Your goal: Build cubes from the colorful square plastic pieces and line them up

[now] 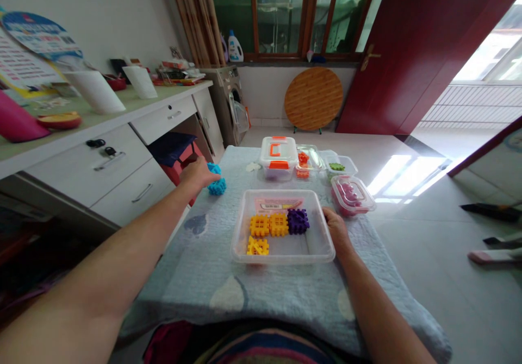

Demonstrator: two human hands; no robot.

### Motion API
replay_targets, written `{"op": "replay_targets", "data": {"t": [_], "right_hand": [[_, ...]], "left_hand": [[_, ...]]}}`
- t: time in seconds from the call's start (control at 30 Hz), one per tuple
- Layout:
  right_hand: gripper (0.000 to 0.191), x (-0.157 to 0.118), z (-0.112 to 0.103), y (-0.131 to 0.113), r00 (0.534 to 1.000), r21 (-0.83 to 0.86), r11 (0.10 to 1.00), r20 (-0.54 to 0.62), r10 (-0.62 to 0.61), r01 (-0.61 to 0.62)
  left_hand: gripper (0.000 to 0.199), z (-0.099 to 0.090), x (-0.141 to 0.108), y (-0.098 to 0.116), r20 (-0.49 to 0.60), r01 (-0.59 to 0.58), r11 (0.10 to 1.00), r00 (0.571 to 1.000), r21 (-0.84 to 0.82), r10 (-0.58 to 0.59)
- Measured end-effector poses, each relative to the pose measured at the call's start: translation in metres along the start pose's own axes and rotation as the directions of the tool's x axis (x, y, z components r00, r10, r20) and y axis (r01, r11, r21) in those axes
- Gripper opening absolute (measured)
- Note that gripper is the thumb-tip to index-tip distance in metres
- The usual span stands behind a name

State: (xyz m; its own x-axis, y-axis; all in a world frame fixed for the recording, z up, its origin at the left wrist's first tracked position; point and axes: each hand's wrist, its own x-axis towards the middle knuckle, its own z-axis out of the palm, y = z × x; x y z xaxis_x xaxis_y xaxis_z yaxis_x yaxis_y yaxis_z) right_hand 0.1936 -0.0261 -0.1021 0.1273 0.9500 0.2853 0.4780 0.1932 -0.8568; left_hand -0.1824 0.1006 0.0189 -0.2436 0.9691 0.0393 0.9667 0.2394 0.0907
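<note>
**Cloth-Covered Bench: Position of Hands, Bin and Blocks**

Tiled room, with a red door (377, 76) at right, a window at the rear and a washing machine (228, 100) at the rear left. Against the rear wall leans a round wooden board (314, 98). At left stands a white drawer cabinet (98, 157). The bench (196, 277) carries a grey-blue cloth.

1. Left hand (198, 174): extended to the far left part of the bench, at the blue blocks (217, 187). The thumb lies across them, with blue visible above and below it. Some fingers are hidden; whether the hand is clamped on a block cannot be told.

2. Right hand (337, 231): positioned against the right side of the clear bin (314, 250). Its fingers are partly concealed; whether they grip the wall cannot be told.

3. Bin contents: two orange-yellow blocks (269, 225) side by side, a purple block (298, 221) at their right, and a yellow block (258, 246) in front of the left one.

4. Rear of bench: a lidded box (285, 149) with orange latches. To its right are a container of orange pieces (302, 163), a container of green pieces (336, 167) and, nearer, a clear-lidded pink container (351, 196).
</note>
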Motion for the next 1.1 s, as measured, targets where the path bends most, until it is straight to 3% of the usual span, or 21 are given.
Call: {"op": "replay_targets", "data": {"t": [0.07, 0.17, 0.27, 0.33, 0.43, 0.53, 0.67, 0.7, 0.77, 0.93, 1.1], "right_hand": [[0.022, 0.000, 0.000, 0.001, 1.000, -0.003, 1.000, 0.003, -0.005, 0.005], [0.022, 0.000, 0.001, 0.002, 1.000, -0.013, 1.000, 0.004, -0.009, 0.009], [0.021, 0.000, 0.001, 0.002, 1.000, -0.017, 1.000, 0.000, -0.010, 0.010], [0.021, -0.001, 0.000, 0.001, 1.000, -0.017, 1.000, -0.004, -0.006, 0.005], [0.021, -0.001, 0.000, 0.001, 1.000, -0.010, 1.000, -0.003, 0.005, -0.005], [0.021, -0.001, 0.001, 0.001, 1.000, -0.008, 1.000, -0.005, 0.003, -0.003], [0.021, 0.000, 0.001, 0.004, 1.000, -0.010, 1.000, 0.003, -0.004, 0.004], [0.022, 0.000, 0.001, 0.004, 1.000, -0.005, 1.000, 0.004, -0.005, 0.005], [0.022, 0.000, 0.001, 0.004, 1.000, 0.001, 1.000, 0.001, -0.012, 0.012], [0.021, 0.000, 0.000, 0.004, 1.000, -0.005, 1.000, 0.000, -0.020, 0.020], [0.020, 0.000, 0.000, 0.004, 1.000, -0.003, 1.000, 0.013, -0.014, 0.014]], "left_hand": [[0.058, -0.018, -0.013, 0.001, -0.055, -0.141, 0.990, 0.989, 0.001, 0.140], [0.063, -0.043, -0.040, 0.012, -0.134, -0.200, 0.980, 0.971, 0.003, 0.199], [0.066, -0.059, -0.077, 0.035, -0.095, -0.340, 0.938, 0.938, -0.062, 0.333], [0.068, -0.062, -0.102, 0.054, -0.022, -0.451, 0.880, 0.891, -0.148, 0.453], [0.064, -0.056, -0.131, 0.081, 0.138, -0.585, 0.763, 0.761, -0.275, 0.634], [0.059, -0.040, -0.147, 0.103, 0.216, -0.677, 0.660, 0.627, -0.325, 0.749], [0.046, -0.014, -0.148, 0.122, 0.257, -0.861, 0.409, 0.340, -0.302, 0.905], [0.041, -0.007, -0.147, 0.125, 0.290, -0.891, 0.362, 0.282, -0.274, 0.914], [0.034, 0.005, -0.146, 0.131, 0.357, -0.930, 0.299, 0.210, -0.215, 0.910], [0.031, 0.020, -0.149, 0.138, 0.417, -0.964, 0.195, 0.103, -0.183, 0.903], [0.033, 0.019, -0.150, 0.136, 0.418, -0.959, 0.202, 0.105, -0.196, 0.903]]}}
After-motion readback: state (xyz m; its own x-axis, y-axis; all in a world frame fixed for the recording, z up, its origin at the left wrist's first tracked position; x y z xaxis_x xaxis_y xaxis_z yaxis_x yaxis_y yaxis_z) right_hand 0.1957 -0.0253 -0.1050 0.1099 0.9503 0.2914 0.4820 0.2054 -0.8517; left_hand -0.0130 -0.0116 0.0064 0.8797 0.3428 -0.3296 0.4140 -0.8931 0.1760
